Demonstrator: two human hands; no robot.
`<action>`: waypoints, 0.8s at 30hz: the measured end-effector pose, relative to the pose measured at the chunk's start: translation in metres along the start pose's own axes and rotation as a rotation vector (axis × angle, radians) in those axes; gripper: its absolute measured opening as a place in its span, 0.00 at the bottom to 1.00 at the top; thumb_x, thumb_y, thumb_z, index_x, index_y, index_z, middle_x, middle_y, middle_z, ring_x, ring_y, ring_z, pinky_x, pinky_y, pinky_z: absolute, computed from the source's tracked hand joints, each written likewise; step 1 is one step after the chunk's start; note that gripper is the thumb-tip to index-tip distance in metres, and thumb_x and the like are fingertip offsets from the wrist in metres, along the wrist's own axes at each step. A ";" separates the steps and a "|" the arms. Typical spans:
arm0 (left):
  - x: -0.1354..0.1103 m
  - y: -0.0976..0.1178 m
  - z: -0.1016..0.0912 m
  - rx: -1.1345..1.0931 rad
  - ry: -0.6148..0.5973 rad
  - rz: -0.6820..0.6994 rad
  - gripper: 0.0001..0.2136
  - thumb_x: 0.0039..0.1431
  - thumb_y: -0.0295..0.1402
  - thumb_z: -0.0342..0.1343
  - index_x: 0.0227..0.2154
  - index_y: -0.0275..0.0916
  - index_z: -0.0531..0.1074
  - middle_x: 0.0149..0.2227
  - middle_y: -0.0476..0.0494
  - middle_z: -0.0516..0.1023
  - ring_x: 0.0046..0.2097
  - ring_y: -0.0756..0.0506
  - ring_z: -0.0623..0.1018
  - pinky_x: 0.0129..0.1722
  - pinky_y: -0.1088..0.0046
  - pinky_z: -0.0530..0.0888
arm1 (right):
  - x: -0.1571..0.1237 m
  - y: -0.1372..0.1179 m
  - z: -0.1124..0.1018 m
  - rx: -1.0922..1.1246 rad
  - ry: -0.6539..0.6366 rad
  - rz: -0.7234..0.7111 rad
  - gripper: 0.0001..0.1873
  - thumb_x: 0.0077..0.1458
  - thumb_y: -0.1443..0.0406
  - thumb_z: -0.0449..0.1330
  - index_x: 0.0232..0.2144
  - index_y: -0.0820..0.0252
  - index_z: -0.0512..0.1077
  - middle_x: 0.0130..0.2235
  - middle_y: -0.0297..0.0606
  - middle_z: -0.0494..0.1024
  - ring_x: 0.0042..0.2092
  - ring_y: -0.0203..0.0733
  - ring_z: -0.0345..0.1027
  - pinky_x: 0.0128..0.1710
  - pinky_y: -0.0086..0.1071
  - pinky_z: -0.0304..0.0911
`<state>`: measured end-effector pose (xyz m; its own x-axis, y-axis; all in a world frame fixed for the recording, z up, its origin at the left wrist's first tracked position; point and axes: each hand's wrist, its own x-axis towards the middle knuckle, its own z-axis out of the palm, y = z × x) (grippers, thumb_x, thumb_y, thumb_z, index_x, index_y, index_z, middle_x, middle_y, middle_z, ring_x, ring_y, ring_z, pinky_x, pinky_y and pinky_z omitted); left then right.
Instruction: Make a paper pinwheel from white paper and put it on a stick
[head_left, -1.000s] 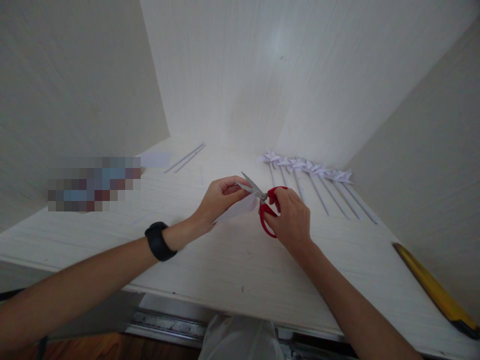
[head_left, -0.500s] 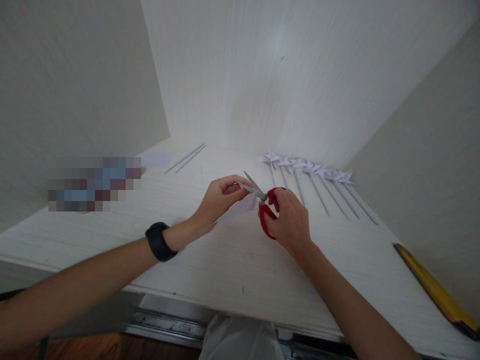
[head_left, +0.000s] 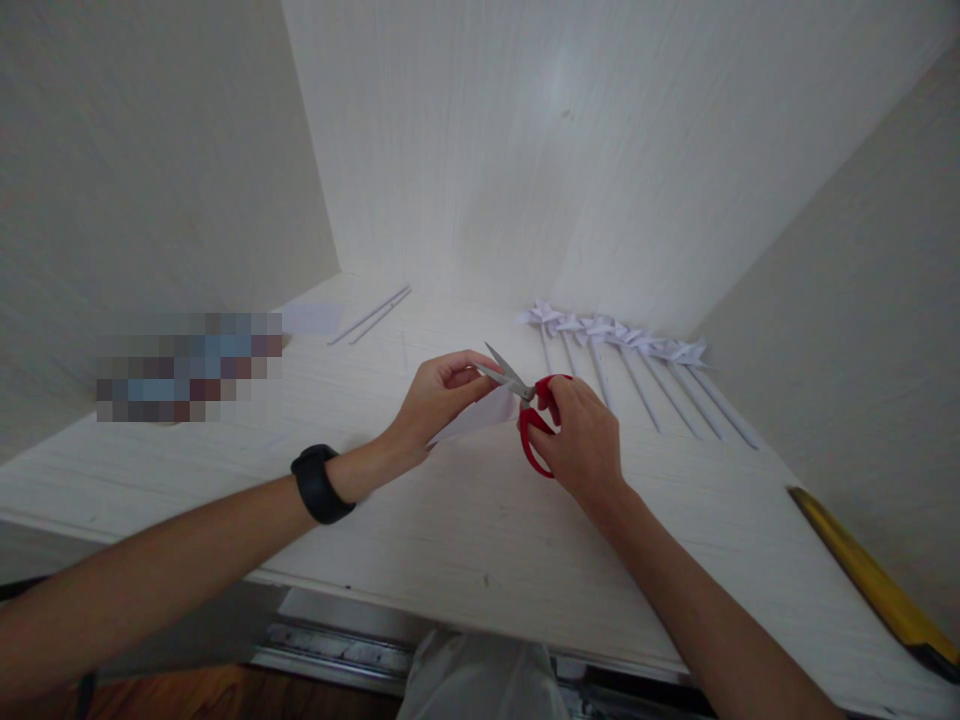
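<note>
Between thumb and fingers, my left hand [head_left: 442, 395] pinches a piece of white paper [head_left: 480, 414], which hangs below the fingers over the white tabletop. My right hand [head_left: 577, 435] grips red-handled scissors [head_left: 536, 450] by their loops. The scissor blades stand apart and point left, right at my left fingertips and the paper's upper edge. Whether the paper lies between the blades I cannot tell. Part of the paper is hidden behind my left hand.
Several white paper pinwheels [head_left: 600, 328] on sticks lie in a row at the back right. Two thin white sticks [head_left: 375, 315] and a flat paper sheet [head_left: 313, 318] lie at the back left, near a blurred-out object [head_left: 187, 370]. A yellow tool [head_left: 862, 570] rests along the right edge.
Hardly anything differs. My right hand and the scissors have shifted very slightly to the right, and the blades remain apart. My left hand stays in place with the paper.
</note>
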<state>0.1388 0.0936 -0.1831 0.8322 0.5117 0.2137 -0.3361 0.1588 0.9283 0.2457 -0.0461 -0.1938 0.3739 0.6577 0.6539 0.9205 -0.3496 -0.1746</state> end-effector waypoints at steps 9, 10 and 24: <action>0.000 -0.002 0.000 0.026 0.012 0.004 0.08 0.45 0.33 0.65 0.28 0.36 0.75 0.28 0.48 0.80 0.26 0.52 0.77 0.26 0.80 0.71 | 0.000 0.001 0.000 -0.021 0.007 -0.005 0.05 0.45 0.69 0.56 0.27 0.57 0.63 0.27 0.34 0.69 0.30 0.39 0.62 0.28 0.30 0.53; 0.000 -0.002 0.000 0.029 0.017 0.003 0.08 0.45 0.33 0.65 0.28 0.36 0.75 0.28 0.48 0.80 0.27 0.51 0.77 0.27 0.79 0.72 | 0.000 0.000 0.000 -0.024 0.004 -0.001 0.04 0.45 0.69 0.56 0.26 0.57 0.63 0.27 0.34 0.69 0.30 0.39 0.62 0.28 0.30 0.53; 0.000 -0.004 -0.002 0.033 -0.007 -0.008 0.09 0.47 0.35 0.64 0.30 0.36 0.75 0.27 0.49 0.78 0.27 0.52 0.75 0.26 0.81 0.70 | 0.000 0.002 0.003 -0.044 -0.024 0.016 0.03 0.47 0.68 0.56 0.28 0.58 0.64 0.28 0.36 0.71 0.31 0.41 0.64 0.28 0.30 0.52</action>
<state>0.1392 0.0942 -0.1872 0.8380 0.5044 0.2080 -0.3144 0.1349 0.9397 0.2484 -0.0447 -0.1966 0.3917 0.6674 0.6333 0.9087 -0.3887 -0.1524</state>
